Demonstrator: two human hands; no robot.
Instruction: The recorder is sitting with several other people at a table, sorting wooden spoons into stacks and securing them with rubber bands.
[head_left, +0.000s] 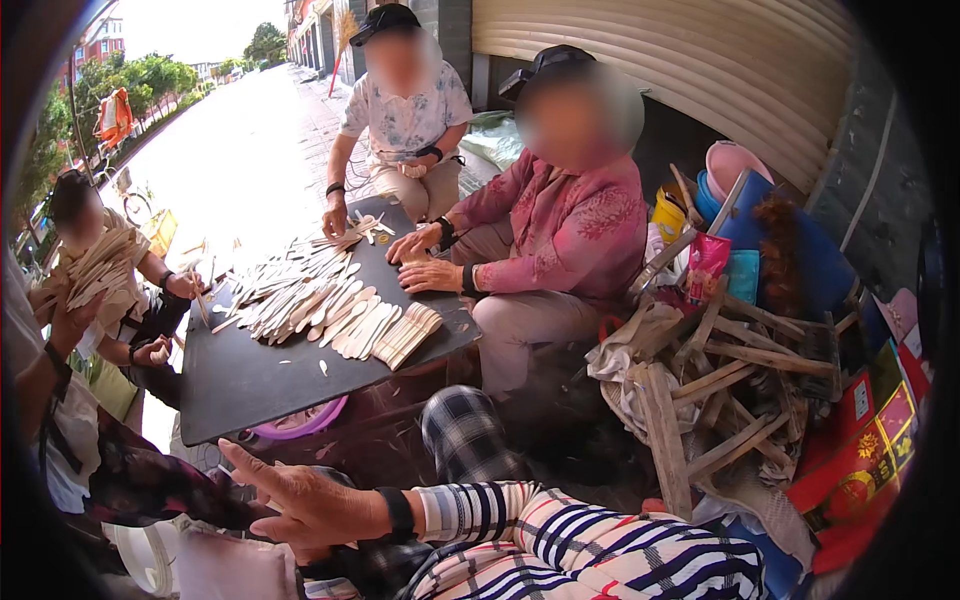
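Observation:
My right hand hangs in the air near the table's front edge, with a dark band at the wrist and a striped sleeve behind it. One finger points out to the left, and the fingers look apart with nothing visible in them. I cannot make out my left hand. Beyond, a black table bears a wide loose pile of flat wooden spoons and sticks. At the pile's near right end, a neat row of sticks lies side by side.
Across the table, a person in pink rests both hands on it; another in a floral shirt reaches into the pile. On the left, a person's hand holds a stick bundle. Wooden stools are heaped at right. A purple basin sits under the table.

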